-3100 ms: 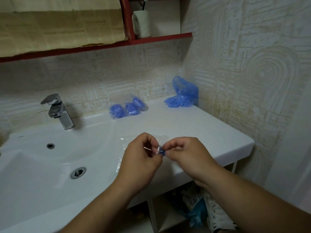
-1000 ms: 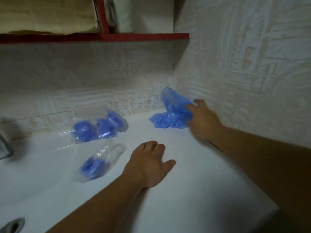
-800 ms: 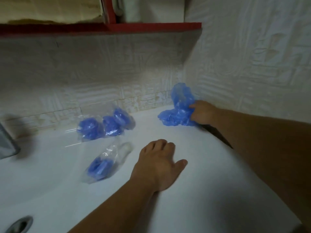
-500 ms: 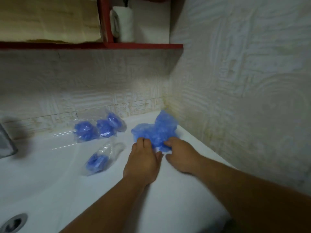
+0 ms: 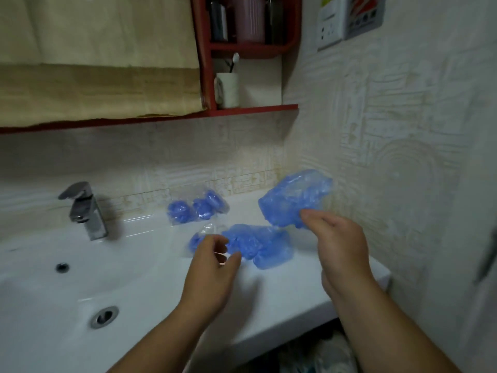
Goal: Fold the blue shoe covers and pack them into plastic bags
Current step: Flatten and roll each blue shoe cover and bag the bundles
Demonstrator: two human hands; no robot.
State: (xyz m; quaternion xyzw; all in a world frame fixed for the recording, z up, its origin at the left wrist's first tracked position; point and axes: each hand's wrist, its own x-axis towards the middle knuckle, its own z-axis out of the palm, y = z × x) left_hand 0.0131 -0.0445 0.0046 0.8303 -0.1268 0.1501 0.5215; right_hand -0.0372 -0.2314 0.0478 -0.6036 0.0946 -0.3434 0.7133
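Right hand point(image 5: 341, 246) pinches one blue shoe cover point(image 5: 294, 200) above the pile point(image 5: 258, 244) on the counter point(image 5: 309, 286), far right, likely to fold it; left hand point(image 5: 215, 261) hovers loosely curled, empty, ready to help.

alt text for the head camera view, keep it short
A person's right hand holds up a crumpled blue shoe cover above a white sink counter; the left hand hovers beside more loose covers. Bagged covers lie by the wall.

One crumpled blue shoe cover point(image 5: 294, 200) is up in the air, pinched by the right hand point(image 5: 341, 249)! At its seven o'clock, a loose heap of covers point(image 5: 261, 244) lies on the counter point(image 5: 309, 278). Packed clear bags point(image 5: 197, 208) sit at the heap's ten o'clock, and another filled bag point(image 5: 197, 238) at nine.
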